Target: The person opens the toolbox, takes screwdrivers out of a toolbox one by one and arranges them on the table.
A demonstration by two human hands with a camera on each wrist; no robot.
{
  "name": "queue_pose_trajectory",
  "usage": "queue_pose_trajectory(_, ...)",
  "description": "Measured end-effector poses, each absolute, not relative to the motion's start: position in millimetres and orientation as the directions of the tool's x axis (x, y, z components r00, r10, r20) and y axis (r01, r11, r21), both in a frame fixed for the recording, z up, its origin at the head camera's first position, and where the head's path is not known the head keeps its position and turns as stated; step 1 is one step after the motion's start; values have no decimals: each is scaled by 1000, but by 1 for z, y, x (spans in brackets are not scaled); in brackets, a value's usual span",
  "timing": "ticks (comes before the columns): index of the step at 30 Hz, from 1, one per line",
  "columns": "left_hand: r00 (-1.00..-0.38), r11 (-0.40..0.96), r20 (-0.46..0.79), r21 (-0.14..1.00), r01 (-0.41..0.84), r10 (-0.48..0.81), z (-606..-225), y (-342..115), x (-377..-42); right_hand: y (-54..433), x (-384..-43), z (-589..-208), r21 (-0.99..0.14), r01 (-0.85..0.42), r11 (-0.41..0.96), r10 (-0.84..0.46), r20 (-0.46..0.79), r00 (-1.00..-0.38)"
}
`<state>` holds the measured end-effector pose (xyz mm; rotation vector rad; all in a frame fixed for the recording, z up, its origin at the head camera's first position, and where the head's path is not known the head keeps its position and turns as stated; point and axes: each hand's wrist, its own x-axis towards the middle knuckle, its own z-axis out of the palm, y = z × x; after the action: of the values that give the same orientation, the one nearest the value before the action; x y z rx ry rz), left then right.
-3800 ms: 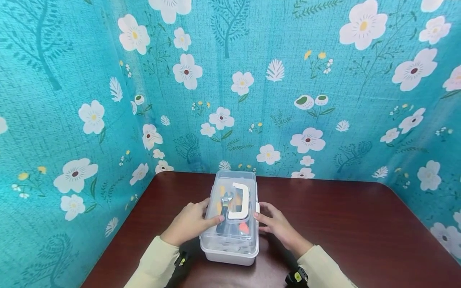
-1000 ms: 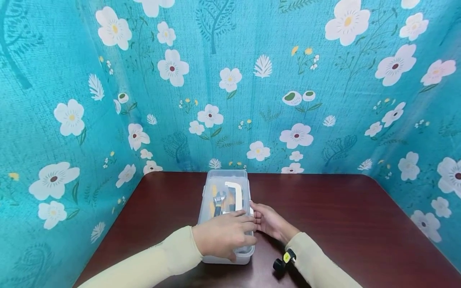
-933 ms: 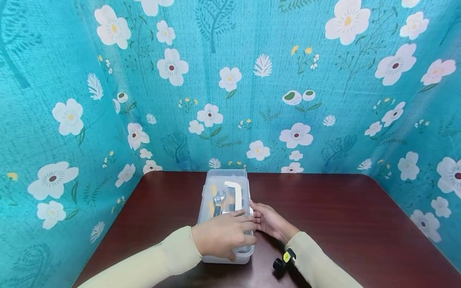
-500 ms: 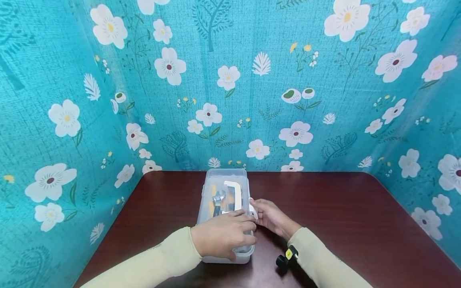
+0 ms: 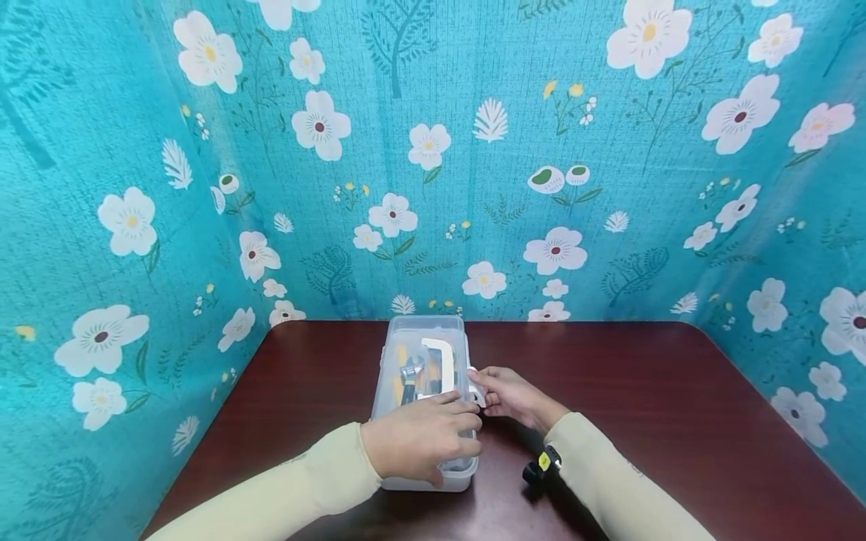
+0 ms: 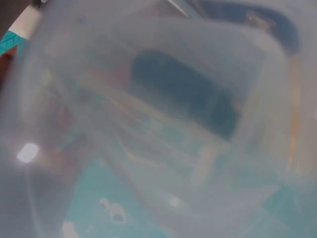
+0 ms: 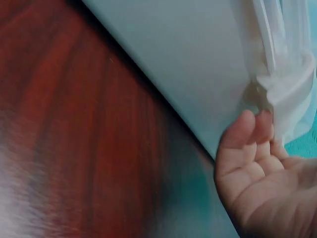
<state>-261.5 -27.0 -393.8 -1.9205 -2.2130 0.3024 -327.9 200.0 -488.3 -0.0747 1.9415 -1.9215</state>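
A clear-lidded plastic toolbox (image 5: 426,326) stands lengthwise on the table, its white handle (image 5: 447,364) folded down on the lid. Through the lid an adjustable wrench (image 5: 410,379) and orange-yellow tool parts show. My left hand (image 5: 422,439) lies across the near part of the lid, fingers spread and slightly bent towards its right edge. At the box's right side my right hand (image 5: 512,397) pinches the white latch (image 5: 476,391), which is tilted outward. The right wrist view shows fingertips at the latch (image 7: 292,101). Blurred, cloudy plastic (image 6: 198,163) fills the left wrist view.
The dark red-brown table (image 5: 609,406) extends to both sides of the box. Behind and to the left hangs a turquoise flowered cloth (image 5: 501,195), close to the table's edges. A small black-and-yellow wrist camera (image 5: 541,464) sits at the right sleeve.
My left hand has gone from the lid's left side to its near top. My right hand has moved slightly outward, and the latch has swung away from the box wall.
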Motion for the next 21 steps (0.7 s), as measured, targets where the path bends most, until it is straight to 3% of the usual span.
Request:
queue_pose_trajectory(7,-135,130,3,-285,950,991,-394,-22,-260,210,-333,-491,-959,278,60,-357,-281,-891)
queue_pose_trajectory(15,-155,147,-8,-285,947,988,-392,-22,-260,213,-334,-482,-973,197,117,-336,-225,-914)
queue_pose_trajectory(21,-154,142,-16,-311,940,988,-392,-22,-259,218,-330,-490,-981,193,16,-411,-182,-893)
